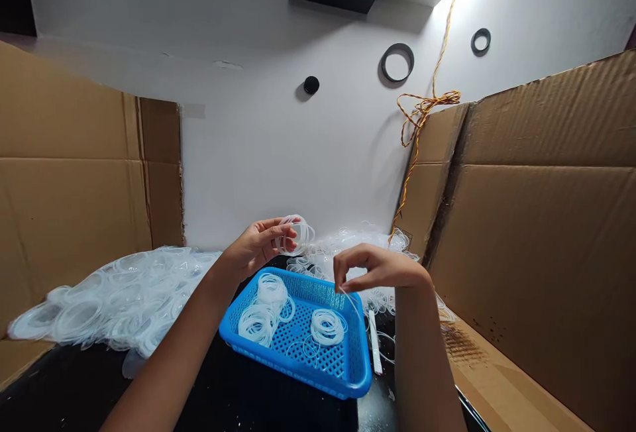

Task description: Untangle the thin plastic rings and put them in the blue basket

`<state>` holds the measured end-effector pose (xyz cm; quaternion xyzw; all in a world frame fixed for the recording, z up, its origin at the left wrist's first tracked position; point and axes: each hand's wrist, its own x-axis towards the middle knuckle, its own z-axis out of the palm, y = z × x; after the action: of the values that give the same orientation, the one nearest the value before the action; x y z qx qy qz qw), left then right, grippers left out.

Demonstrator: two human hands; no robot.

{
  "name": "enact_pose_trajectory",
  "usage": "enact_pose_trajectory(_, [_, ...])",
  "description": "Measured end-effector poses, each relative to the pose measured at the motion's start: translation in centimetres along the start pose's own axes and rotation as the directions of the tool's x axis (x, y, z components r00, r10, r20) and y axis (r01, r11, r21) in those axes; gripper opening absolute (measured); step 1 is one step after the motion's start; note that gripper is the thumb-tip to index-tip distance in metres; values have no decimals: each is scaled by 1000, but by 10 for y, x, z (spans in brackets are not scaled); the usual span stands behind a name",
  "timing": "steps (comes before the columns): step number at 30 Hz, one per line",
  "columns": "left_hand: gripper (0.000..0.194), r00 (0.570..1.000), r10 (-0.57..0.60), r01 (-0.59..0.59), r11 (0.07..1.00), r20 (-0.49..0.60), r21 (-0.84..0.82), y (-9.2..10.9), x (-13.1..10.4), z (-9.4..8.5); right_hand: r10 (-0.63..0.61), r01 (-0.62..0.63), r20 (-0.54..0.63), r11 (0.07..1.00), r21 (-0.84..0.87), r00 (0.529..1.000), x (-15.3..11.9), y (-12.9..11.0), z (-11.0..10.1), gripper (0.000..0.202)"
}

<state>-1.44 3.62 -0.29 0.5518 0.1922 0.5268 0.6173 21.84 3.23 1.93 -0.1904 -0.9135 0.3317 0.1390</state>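
Observation:
Several thin, whitish translucent rings [304,238] hang in a loose bunch from the fingers of my left hand [263,241], above the back of a blue plastic basket [293,367]. My right hand [370,268] is bent down over the basket's right back corner, thumb and fingertips pinching one thin translucent ring [352,301]. In the basket, ring bundles [261,323] lie to the left and another ring bundle [328,327] sits to the right. A few loose rings [305,350] rest on the basket floor between them.
A large heap of translucent rings [134,293] lies left, and another ring pile [358,240] lies behind the basket. A white strip [374,342] lies right of it on the black table [238,392]. Cardboard walls [541,233] stand on both sides; a twisted orange cord [412,167] hangs at right.

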Motion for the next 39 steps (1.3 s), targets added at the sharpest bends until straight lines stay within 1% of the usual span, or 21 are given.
enact_pose_trajectory(1, [26,1000,4,-4,1000,4,0,0,1,-1,82,-81,-35,996,30,996,1,8,-4,16])
enact_pose_trajectory(2, [25,1000,4,-4,1000,12,2,0,1,-2,189,-183,-98,981,63,977,1,18,-7,19])
enact_pose_trajectory(3, [25,1000,-1,0,1000,24,9,0,2,-3,242,-234,-133,969,76,961,2,28,-11,22])
enact_pose_trajectory(5, [26,998,-16,15,1000,53,26,0,2,-5,305,-294,-209,952,83,929,4,52,-17,26])
enact_pose_trajectory(8, [27,992,-48,41,997,117,57,0,0,-6,394,-393,-352,916,77,849,6,82,-24,26])
enact_pose_trajectory(10, [28,983,-68,55,995,172,80,0,-2,-6,405,-417,-427,906,71,808,7,87,-26,24])
enact_pose_trajectory(12, [27,971,-83,62,993,226,99,1,-3,-5,387,-404,-466,912,67,796,8,78,-24,28])
enact_pose_trajectory(14, [25,959,-94,66,991,269,113,1,-5,-4,323,-325,-461,942,78,826,12,60,-18,35])
enact_pose_trajectory(15, [24,952,-96,64,991,290,120,1,-6,-4,263,-245,-442,965,97,858,15,50,-13,38])
enact_pose_trajectory(16, [22,946,-96,58,990,310,130,1,-7,-4,138,-76,-405,984,164,904,18,40,-8,42])
enact_pose_trajectory(17, [20,939,-96,51,989,331,142,2,-7,-4,32,59,-377,972,229,926,23,32,-2,45])
enact_pose_trajectory(18, [19,933,-91,39,987,348,153,2,-8,-4,-35,134,-332,950,282,943,27,26,3,46])
enact_pose_trajectory(19, [18,928,-85,28,986,362,162,3,-9,-4,-74,174,-294,928,329,953,31,22,9,47])
enact_pose_trajectory(22, [15,927,-75,8,984,367,180,7,-11,-4,-118,200,-199,861,467,973,40,16,22,49])
enact_pose_trajectory(24, [14,927,-76,7,983,367,185,9,-12,-4,-144,208,-162,830,517,976,42,13,26,43])
enact_pose_trajectory(27, [15,924,-73,6,984,375,176,10,-12,-5,-171,227,-151,782,581,974,39,4,28,28])
enact_pose_trajectory(29, [16,925,-59,-2,987,374,160,11,-12,-6,-160,217,-148,759,614,976,36,-1,27,24])
enact_pose_trajectory(31, [16,921,-54,-8,988,386,155,11,-13,-7,-153,195,-122,753,629,981,33,-3,26,24])
enact_pose_trajectory(33, [21,904,-51,-20,987,424,162,11,-15,-7,-155,191,-111,756,626,982,31,-3,26,25])
enact_pose_trajectory(36, [32,874,-38,-53,983,484,174,13,-19,-7,-196,241,-141,778,580,971,30,-2,26,25])
enact_pose_trajectory(39, [35,877,-10,-88,980,480,181,14,-24,-6,-263,298,-143,791,535,954,30,-4,28,28])
